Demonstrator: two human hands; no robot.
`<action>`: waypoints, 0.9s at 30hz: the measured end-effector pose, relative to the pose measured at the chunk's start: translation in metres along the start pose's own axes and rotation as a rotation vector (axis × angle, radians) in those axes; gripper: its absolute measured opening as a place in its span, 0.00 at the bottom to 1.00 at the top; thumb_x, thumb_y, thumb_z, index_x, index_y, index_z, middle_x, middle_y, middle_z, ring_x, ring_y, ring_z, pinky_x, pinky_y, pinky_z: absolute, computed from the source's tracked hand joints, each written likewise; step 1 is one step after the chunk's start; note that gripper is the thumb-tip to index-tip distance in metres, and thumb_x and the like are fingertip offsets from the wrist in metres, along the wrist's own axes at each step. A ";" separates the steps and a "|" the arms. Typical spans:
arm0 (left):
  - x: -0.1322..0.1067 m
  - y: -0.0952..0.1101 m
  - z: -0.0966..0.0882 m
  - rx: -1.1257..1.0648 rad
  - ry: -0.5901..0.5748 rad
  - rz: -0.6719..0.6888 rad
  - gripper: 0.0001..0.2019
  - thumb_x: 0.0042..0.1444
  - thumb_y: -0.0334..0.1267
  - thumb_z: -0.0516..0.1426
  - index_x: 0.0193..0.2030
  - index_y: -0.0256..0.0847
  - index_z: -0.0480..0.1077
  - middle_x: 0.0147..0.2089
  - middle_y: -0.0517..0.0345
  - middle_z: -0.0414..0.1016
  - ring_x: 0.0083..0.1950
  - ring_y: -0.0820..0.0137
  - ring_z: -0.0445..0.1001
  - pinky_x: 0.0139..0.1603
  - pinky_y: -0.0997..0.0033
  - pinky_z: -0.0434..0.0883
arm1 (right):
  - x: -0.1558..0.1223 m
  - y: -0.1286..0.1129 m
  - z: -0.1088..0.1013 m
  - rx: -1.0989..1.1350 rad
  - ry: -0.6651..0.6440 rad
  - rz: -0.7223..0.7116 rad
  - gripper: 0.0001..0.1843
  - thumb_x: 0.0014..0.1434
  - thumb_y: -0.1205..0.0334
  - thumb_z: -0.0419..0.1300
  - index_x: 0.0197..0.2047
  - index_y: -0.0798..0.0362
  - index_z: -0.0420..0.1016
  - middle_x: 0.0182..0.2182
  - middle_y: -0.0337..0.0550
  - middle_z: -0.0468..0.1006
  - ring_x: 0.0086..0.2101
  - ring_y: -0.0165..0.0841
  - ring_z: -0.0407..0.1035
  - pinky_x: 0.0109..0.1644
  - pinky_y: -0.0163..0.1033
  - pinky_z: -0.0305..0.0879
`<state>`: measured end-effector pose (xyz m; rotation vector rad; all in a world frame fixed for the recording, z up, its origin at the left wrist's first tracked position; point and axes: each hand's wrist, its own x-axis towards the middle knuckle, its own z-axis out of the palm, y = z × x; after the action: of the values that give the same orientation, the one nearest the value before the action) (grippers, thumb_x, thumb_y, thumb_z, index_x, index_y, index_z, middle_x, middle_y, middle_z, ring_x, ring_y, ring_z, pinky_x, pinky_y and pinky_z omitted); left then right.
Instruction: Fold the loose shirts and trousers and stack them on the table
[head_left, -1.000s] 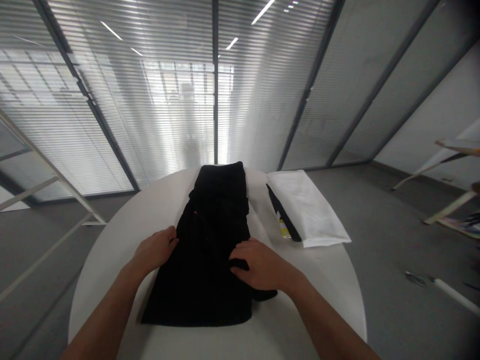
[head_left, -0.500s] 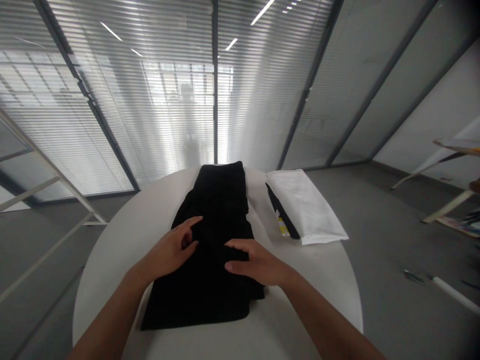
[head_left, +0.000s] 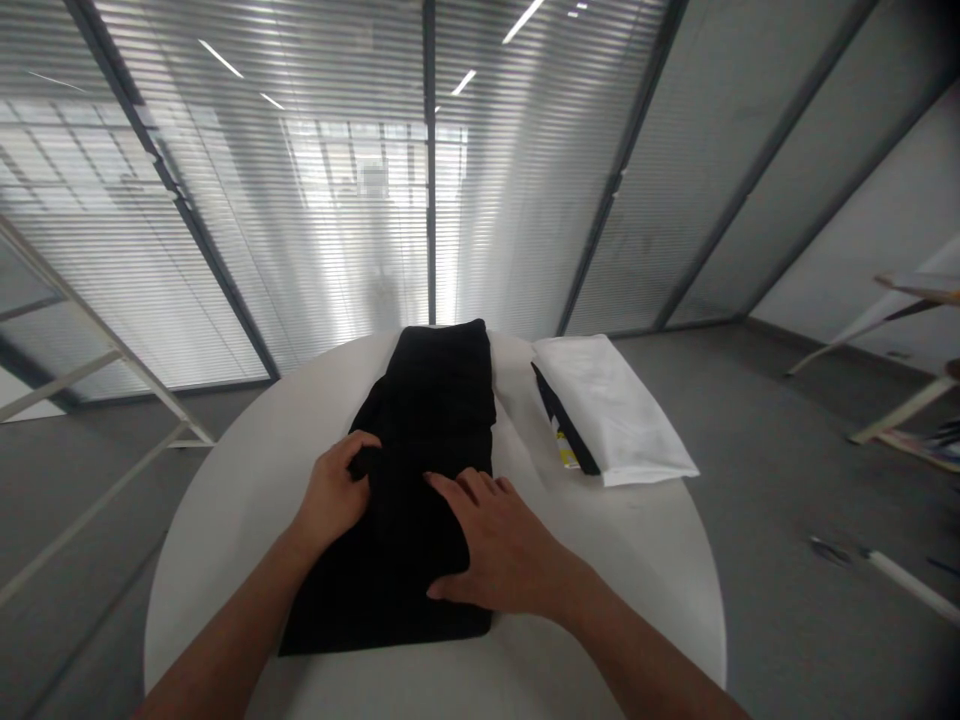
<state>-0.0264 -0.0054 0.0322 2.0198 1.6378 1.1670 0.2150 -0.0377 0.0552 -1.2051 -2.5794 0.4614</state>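
So up close, the left hand (head_left: 330, 495) had its fingers (head_left: 352, 445) curled around a fold of the black folded garment (head_left: 397, 570), pretty much gripping it, while the right hand (head_left: 499, 550) lay flat on top, fingers spread wide. The garment sat mid-way across a round white worktop (head_left: 225, 570). Just to the right was a folded white cloth (head_left: 615, 410), with a dark strip (head_left: 562, 430) and yellow label (head_left: 566, 452) along its edge. Behind it all, glass walls with blinds (head_left: 225, 200).

Slatted blinds (head_left: 225, 220) covering glass partitions (head_left: 525, 200), daylight glowing through; ceiling lights (head_left: 465, 82) reflecting in glass; white wall (head_left: 847, 220) standing right; grey floor (head_left: 765, 500) spreading beneath round white worktop (head_left: 225, 560); white metal frame (head_left: 97, 385) leaning left.
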 end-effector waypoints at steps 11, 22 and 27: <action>0.002 -0.007 -0.006 -0.115 0.242 -0.104 0.08 0.51 0.37 0.51 0.33 0.39 0.70 0.31 0.59 0.73 0.34 0.69 0.70 0.35 0.71 0.68 | -0.003 -0.005 0.005 -0.272 0.079 0.175 0.43 0.45 0.72 0.59 0.65 0.49 0.56 0.49 0.53 0.66 0.46 0.46 0.62 0.47 0.50 0.59; 0.002 -0.003 -0.029 -0.051 0.095 0.180 0.09 0.52 0.44 0.56 0.31 0.41 0.72 0.45 0.49 0.68 0.47 0.63 0.69 0.49 0.62 0.69 | -0.016 0.034 -0.058 0.372 -0.093 -0.122 0.34 0.44 0.77 0.51 0.55 0.47 0.70 0.48 0.44 0.72 0.45 0.37 0.68 0.51 0.42 0.63; 0.003 0.006 -0.046 -0.113 -0.259 0.325 0.16 0.54 0.54 0.54 0.34 0.43 0.73 0.39 0.49 0.74 0.49 0.59 0.70 0.59 0.55 0.62 | -0.020 0.026 -0.063 0.466 -0.391 -0.163 0.42 0.40 0.76 0.52 0.60 0.44 0.69 0.51 0.41 0.74 0.45 0.37 0.70 0.50 0.42 0.64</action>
<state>-0.0558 -0.0164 0.0668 2.3076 1.1277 1.0154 0.2681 -0.0267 0.1005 -0.7964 -2.6190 1.2826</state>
